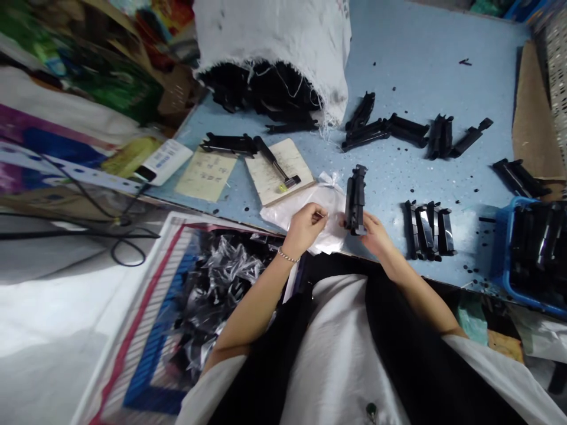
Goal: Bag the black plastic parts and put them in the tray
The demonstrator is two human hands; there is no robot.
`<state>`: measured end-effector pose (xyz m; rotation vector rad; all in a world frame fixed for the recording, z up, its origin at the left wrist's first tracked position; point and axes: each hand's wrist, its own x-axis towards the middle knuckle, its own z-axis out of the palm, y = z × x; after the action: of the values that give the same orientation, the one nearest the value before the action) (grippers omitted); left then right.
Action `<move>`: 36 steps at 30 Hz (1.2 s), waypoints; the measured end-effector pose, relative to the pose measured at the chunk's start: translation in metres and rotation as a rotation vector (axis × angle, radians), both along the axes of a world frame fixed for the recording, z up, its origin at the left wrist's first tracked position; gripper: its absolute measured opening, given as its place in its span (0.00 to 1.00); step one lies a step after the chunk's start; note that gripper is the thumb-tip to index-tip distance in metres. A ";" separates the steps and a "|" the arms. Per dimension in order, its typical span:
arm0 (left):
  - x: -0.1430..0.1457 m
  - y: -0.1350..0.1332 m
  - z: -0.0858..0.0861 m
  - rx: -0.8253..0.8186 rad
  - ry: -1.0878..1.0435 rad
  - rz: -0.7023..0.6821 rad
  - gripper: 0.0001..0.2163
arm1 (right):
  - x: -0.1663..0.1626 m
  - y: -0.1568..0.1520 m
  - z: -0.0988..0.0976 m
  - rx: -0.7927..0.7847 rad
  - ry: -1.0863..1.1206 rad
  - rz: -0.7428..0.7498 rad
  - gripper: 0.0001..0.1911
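Note:
My right hand (375,235) grips the lower end of a long black plastic part (355,198), which stands nearly lengthwise away from me over the table edge. To its left is my left hand (306,228), its fingers curled and thumb and forefinger pinched together. Whatever is in that pinch is too small to make out. Beneath and between both hands lies a translucent white plastic bag (325,233). Just beyond the left hand, a small hammer-like tool (277,164) with a dark handle rests on a pale square block (257,171).
A white woven sack (274,29) spills black parts at the back. More black parts (406,128) lie across the blue table (434,77). A neat row (429,230) and a blue basket (505,260) of parts are right. A crate with bagged parts (212,295) stands below left.

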<state>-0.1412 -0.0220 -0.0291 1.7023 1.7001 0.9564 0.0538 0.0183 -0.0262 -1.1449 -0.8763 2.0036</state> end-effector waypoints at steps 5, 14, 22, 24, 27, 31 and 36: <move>-0.004 -0.011 0.015 0.101 0.333 -0.097 0.16 | 0.028 -0.013 -0.001 0.025 0.064 -0.032 0.19; 0.001 -0.012 0.012 -0.007 0.121 -0.180 0.32 | 0.043 -0.039 -0.014 -0.326 0.263 0.404 0.18; 0.017 -0.048 0.033 0.077 0.150 -0.412 0.36 | 0.001 -0.034 -0.005 0.241 -0.208 0.316 0.14; 0.014 -0.051 0.036 0.100 0.163 -0.394 0.32 | -0.002 -0.038 -0.003 0.294 -0.242 0.345 0.14; 0.013 -0.058 0.039 0.115 0.164 -0.396 0.28 | -0.007 -0.042 -0.009 0.301 -0.269 0.302 0.14; 0.016 -0.064 0.035 0.175 0.165 -0.327 0.21 | -0.011 -0.044 -0.018 0.376 -0.332 0.221 0.14; 0.015 -0.062 0.032 0.268 0.120 -0.166 0.13 | -0.006 -0.033 -0.019 0.320 -0.263 0.185 0.15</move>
<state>-0.1260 -0.0838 0.0030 2.0769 1.5269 1.0596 0.0477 -0.0147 -0.0452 -1.1906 -1.4267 1.7901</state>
